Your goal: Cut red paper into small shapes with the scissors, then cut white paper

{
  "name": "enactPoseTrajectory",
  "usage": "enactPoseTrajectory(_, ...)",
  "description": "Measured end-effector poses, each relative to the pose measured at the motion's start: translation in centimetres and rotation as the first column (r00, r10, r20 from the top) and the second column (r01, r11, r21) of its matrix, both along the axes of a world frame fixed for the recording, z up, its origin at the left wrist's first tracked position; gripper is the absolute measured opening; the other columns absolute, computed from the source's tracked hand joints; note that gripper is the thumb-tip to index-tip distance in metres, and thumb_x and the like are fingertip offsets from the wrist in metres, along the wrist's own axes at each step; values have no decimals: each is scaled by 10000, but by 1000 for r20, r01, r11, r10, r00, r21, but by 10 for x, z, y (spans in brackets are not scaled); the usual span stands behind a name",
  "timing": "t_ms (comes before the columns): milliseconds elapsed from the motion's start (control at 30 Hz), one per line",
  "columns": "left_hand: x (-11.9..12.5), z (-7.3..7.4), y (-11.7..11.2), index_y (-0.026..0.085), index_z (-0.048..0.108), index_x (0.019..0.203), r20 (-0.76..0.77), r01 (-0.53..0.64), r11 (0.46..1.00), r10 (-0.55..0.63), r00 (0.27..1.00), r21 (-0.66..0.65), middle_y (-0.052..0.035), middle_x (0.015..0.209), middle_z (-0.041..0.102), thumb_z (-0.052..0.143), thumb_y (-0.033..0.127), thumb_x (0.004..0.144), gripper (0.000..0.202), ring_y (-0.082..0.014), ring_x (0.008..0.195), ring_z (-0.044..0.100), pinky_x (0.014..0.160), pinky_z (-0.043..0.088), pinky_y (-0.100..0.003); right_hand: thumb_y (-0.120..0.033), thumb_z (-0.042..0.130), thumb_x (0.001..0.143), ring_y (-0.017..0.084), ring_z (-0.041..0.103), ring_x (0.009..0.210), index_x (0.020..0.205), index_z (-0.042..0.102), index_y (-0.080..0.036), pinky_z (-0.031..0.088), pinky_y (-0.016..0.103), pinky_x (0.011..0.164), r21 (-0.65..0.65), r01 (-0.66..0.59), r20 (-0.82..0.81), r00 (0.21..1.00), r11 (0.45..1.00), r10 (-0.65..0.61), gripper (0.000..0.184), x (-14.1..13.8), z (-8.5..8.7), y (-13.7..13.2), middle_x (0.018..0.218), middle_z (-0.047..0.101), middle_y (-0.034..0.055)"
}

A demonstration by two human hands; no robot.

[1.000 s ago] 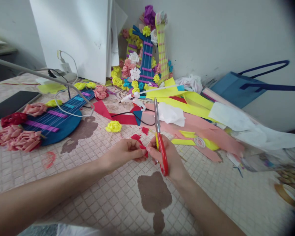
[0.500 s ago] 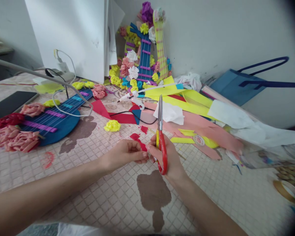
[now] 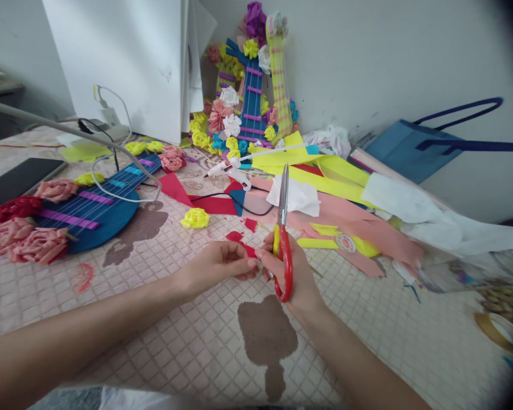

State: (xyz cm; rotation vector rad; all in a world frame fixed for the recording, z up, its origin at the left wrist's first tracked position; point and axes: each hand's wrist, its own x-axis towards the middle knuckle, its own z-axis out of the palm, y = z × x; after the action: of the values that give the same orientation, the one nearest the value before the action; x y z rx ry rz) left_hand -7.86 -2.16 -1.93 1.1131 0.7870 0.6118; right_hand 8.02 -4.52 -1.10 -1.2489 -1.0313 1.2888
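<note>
Between the fingertips of my left hand (image 3: 222, 265) is a small piece of red paper (image 3: 250, 250), mostly hidden by the fingers. My right hand (image 3: 297, 273) is closed around a pair of scissors (image 3: 284, 239) with red and yellow handles, blades together and pointing away from me. The thumb and finger of that hand also meet the red piece's right end. Just beyond my hands lie red scraps (image 3: 251, 225) and a yellow paper rose (image 3: 195, 218).
A blue paper guitar (image 3: 106, 216) with pink and red roses lies at left near a phone (image 3: 23, 179). A glue gun (image 3: 228, 168) rests behind. Yellow strips (image 3: 333, 179) and pink paper (image 3: 359, 219) spread right. Decorated guitars (image 3: 252, 102) lean on the wall.
The scissors in my right hand have tilted slightly, their tips moving right. My left hand stays nearly in place with the red piece.
</note>
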Motion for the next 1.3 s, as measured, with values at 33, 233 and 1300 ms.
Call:
enactPoseTrajectory(33,0,1,0,140,623,760,1,-25,1000,25,1000,-10,-29,773,685,716,383,755,261,-138,742,626,731,478,-285,-278,711,693,76,456,437,848,487,-222,390,212,406,-5,-3,7,1000,1000,3,278,0,0,0,621,524,-80)
enactPoseTrajectory(233,-3,2,1,142,604,739,45,-75,997,75,996,-6,-20,737,678,711,387,763,269,-130,712,617,710,474,-277,-335,716,724,73,445,438,810,510,-220,399,215,415,-1,-62,-38,997,998,62,250,1,-2,-1,617,517,-78)
enactPoseTrajectory(1300,-3,2,2,130,602,756,9,-131,991,131,991,2,-33,733,667,641,425,820,305,-138,710,624,714,499,-277,-246,705,717,79,446,454,855,486,-231,366,218,405,-7,-74,12,997,997,74,260,2,-4,0,647,524,-80)
